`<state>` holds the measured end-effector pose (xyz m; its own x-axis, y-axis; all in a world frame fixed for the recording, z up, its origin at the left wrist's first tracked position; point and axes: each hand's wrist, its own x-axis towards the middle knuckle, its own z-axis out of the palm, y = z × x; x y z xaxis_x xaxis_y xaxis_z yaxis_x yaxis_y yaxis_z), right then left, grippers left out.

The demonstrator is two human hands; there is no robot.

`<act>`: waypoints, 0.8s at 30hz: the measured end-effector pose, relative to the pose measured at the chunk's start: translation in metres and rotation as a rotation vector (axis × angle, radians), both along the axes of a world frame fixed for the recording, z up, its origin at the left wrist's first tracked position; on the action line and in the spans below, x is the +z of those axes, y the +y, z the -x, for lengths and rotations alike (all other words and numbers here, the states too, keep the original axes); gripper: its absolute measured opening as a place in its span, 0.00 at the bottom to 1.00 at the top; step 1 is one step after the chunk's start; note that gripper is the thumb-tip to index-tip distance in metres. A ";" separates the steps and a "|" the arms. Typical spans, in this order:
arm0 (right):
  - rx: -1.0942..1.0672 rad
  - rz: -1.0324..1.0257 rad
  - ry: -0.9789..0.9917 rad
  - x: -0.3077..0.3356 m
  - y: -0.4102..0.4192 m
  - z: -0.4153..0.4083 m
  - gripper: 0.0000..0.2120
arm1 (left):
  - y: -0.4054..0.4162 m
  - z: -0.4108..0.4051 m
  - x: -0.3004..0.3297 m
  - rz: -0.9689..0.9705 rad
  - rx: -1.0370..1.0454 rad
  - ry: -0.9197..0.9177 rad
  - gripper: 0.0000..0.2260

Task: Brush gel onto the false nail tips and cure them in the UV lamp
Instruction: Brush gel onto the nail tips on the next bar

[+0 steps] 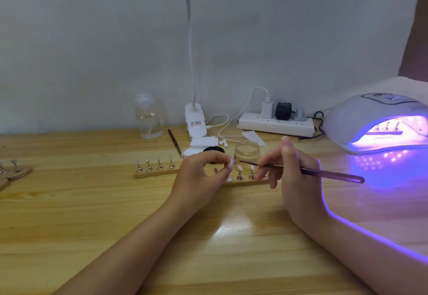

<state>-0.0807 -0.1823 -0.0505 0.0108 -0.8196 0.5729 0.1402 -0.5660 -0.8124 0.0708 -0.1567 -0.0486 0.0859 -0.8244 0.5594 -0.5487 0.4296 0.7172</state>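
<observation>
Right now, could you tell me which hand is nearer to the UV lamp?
The right hand, holding the brush, sits just left of the UV lamp. The left hand, pinching a nail tip, is farther left.

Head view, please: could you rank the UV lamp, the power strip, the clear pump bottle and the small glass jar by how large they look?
1. UV lamp, cut off by the frame edge yet clearly largest.
2. Power strip.
3. Clear pump bottle, close to the strip in apparent size, so this order is unsure.
4. Glass jar, smallest.
</observation>
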 end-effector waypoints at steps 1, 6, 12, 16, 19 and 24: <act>-0.003 -0.011 -0.014 -0.001 -0.002 0.001 0.23 | 0.000 0.001 0.001 0.002 -0.008 -0.031 0.11; -0.014 -0.063 -0.101 0.000 -0.007 0.002 0.23 | -0.003 0.003 0.001 0.040 -0.005 -0.105 0.06; -0.093 -0.126 -0.137 0.002 -0.016 0.008 0.25 | -0.004 -0.001 -0.003 0.008 0.053 -0.079 0.11; -0.125 -0.172 -0.163 0.001 -0.020 0.010 0.26 | -0.006 -0.002 -0.007 -0.029 0.118 -0.106 0.18; -0.121 -0.184 -0.174 0.001 -0.020 0.009 0.27 | -0.006 -0.002 -0.009 -0.092 0.155 -0.160 0.20; -0.109 -0.182 -0.180 0.000 -0.021 0.008 0.27 | -0.008 -0.003 -0.011 -0.134 0.159 -0.215 0.22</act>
